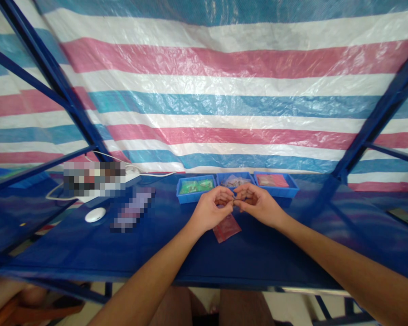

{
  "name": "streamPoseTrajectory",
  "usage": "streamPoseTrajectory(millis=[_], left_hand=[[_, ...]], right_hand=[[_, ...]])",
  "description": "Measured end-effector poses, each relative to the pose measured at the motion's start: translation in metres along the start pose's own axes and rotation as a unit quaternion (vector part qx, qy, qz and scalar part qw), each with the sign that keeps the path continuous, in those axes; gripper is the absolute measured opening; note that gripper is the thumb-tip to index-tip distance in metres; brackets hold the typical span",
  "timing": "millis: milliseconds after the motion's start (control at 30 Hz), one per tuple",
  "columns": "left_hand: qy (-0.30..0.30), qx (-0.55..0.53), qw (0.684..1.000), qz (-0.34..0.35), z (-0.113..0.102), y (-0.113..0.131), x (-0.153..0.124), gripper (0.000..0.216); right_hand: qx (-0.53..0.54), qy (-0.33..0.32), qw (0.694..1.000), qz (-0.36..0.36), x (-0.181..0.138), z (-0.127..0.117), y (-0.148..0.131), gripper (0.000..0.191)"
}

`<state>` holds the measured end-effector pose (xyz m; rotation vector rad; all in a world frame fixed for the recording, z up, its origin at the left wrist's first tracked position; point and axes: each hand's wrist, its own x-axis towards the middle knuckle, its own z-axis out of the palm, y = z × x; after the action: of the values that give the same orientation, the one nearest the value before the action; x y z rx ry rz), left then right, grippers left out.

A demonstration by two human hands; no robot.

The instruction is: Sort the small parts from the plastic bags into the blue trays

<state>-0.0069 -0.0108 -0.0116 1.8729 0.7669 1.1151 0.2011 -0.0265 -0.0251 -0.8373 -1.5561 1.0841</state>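
Note:
My left hand (213, 207) and my right hand (257, 203) meet above the blue table, thumbs and fingertips pinched together. Whatever lies between the fingertips is too small to make out. Just below my left hand, a small flat red plastic bag (227, 228) lies on the table, its upper edge covered by the fingers. Behind the hands stand three blue bins in a row. Green packets fill the left bin (192, 198); the middle bin (233, 174), partly hidden by my hands, holds clear plastic bags; red packets lie in the right bin (294, 186).
A white oval case (95, 214) rests on the left of the blue table (149, 258), near a blurred-out flat object (133, 210). White cables (156, 174) run along the back left. Blue metal posts (367, 108) and a striped plastic sheet (224, 59) stand behind.

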Motion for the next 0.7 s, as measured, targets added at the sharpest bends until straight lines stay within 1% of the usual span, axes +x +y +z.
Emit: streamPoseTrajectory(millis=[200, 367, 533, 633, 700], left_hand=[[-0.005, -0.030, 0.999, -0.012, 0.0016, -0.0024, -0.0001, 0.032], [-0.005, -0.054, 0.998, -0.011, 0.0003, -0.0051, 0.0004, 0.029], [-0.001, -0.083, 0.996, -0.019, -0.0010, -0.0062, 0.0006, 0.031], [-0.004, -0.080, 0.997, -0.019, -0.0001, -0.0061, 0.0004, 0.034], [-0.007, -0.069, 0.997, -0.015, 0.0010, -0.0054, 0.0000, 0.036]], right_hand=[[-0.008, -0.021, 1.000, 0.002, -0.0017, 0.0015, 0.0002, 0.037], [-0.050, -0.007, 0.999, -0.008, -0.0019, 0.0012, -0.0012, 0.036], [-0.050, -0.009, 0.999, -0.008, -0.0007, 0.0003, -0.0006, 0.036], [-0.063, -0.007, 0.998, -0.011, -0.0017, 0.0022, -0.0015, 0.035], [-0.091, -0.001, 0.996, -0.019, -0.0034, 0.0043, -0.0037, 0.034]])
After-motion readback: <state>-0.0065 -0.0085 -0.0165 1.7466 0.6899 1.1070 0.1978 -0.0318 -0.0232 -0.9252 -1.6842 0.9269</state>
